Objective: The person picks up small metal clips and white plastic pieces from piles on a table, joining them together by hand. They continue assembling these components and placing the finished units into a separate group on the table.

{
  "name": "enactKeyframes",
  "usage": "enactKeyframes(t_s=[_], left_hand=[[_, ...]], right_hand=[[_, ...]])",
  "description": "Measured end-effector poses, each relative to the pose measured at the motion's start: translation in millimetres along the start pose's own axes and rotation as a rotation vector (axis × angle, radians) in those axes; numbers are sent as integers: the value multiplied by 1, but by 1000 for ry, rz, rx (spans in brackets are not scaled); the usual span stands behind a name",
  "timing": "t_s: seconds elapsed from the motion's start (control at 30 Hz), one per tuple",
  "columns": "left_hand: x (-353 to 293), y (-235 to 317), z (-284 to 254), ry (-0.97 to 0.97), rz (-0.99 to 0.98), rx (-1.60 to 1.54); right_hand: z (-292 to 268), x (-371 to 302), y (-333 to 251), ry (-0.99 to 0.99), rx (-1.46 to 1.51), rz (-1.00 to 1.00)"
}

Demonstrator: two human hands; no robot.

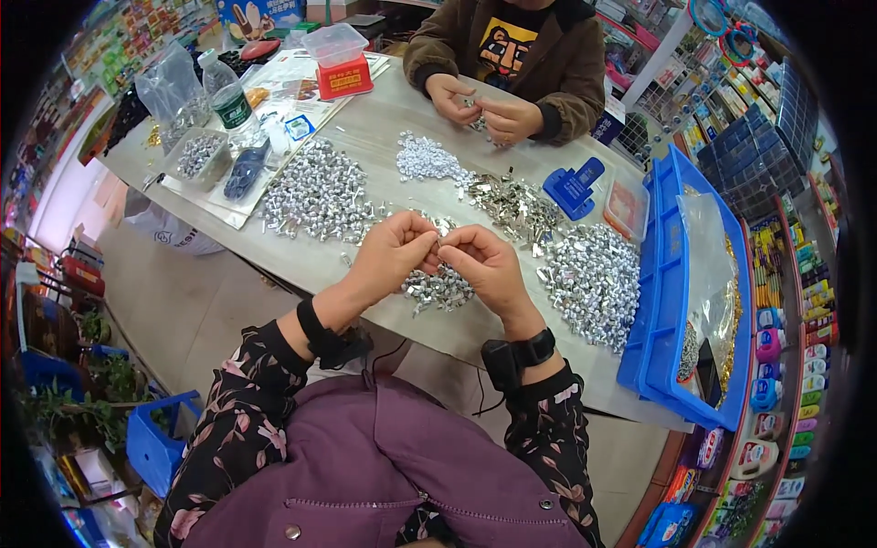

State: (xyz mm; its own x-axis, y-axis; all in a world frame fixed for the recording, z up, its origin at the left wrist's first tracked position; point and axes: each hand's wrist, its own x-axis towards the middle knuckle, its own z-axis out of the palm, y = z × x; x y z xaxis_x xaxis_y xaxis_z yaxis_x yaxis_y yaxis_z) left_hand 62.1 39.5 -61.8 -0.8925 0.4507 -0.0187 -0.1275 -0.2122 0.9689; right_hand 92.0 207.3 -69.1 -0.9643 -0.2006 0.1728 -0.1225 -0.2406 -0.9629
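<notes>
My left hand (395, 258) and my right hand (484, 267) meet over the near side of the table, fingertips pinched together. Whatever small piece they hold is hidden by the fingers. Just beneath them lies a small pile of silvery parts (437, 290). To the left spreads a heap of round silver-and-white pieces (315, 194); to the right is another heap of silvery pieces (594, 283). Beyond my hands are a cluster of small white pieces (427, 159) and a pile of shiny metal clips (516, 208).
Across the table (384, 119), a person's hands (484, 110) also handle small pieces. Blue crates (653, 301) line the right edge, near a blue plastic holder (574, 187). At the left stand a water bottle (226, 91), a tub of pieces (196, 155) and a red box (344, 79).
</notes>
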Motion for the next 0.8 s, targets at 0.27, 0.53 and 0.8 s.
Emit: enactKeyframes(t_s=[0.27,0.53,0.8], left_hand=[[0,3,-1,28,-81,-16],[-1,-1,-4,21,-81,-42],[-3,1,2,27,92,485]], right_hand=[[-1,-1,8,15,-46,-37],[-2,1,15,32,46,46],[-4,2,8,-35,-36,96]])
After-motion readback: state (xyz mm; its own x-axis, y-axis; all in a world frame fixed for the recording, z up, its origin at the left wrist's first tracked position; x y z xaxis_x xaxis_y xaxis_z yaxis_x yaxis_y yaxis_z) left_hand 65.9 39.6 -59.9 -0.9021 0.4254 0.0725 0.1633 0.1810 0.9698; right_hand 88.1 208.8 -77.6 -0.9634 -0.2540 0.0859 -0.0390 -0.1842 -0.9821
